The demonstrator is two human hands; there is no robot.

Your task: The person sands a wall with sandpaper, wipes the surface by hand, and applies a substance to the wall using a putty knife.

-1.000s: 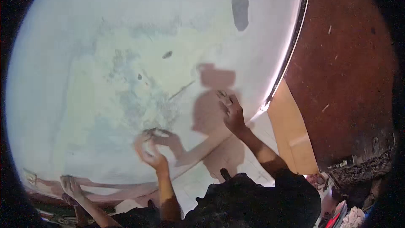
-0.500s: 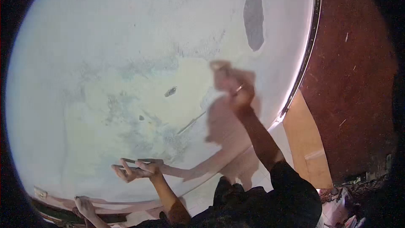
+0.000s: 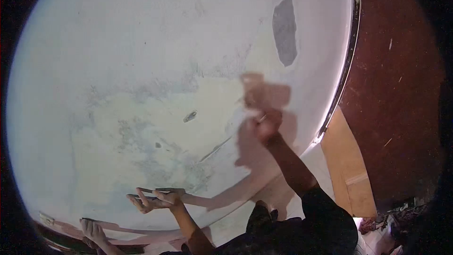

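Note:
My left hand [image 3: 153, 200] is open against the lower part of a pale, patchy wall [image 3: 118, 56], its fingers spread and no object in them. My right hand [image 3: 269, 125] is further up and right, close over the wall, with a light band at the wrist. Blurred brown shapes [image 3: 278, 94] extend above its fingers; I cannot tell what it grips. Yellowish and bluish smears surround both hands, with a small dark chip [image 3: 190, 116] and a long scratch [image 3: 216, 149] between them. Shadows of my arms fall on the wall.
Another person's hand [image 3: 94, 231] is at the lower left. A grey bare patch [image 3: 285, 30] marks the wall at upper right. Beyond its dark edge [image 3: 350, 47] lie a reddish-brown surface [image 3: 396, 89], a tan board [image 3: 347, 160] and clutter [image 3: 391, 224] at the lower right.
My right hand has shifted down and is blurred in both frames. The whole view has tilted a little, so the wall marks sit lower. My left hand keeps its spread pose.

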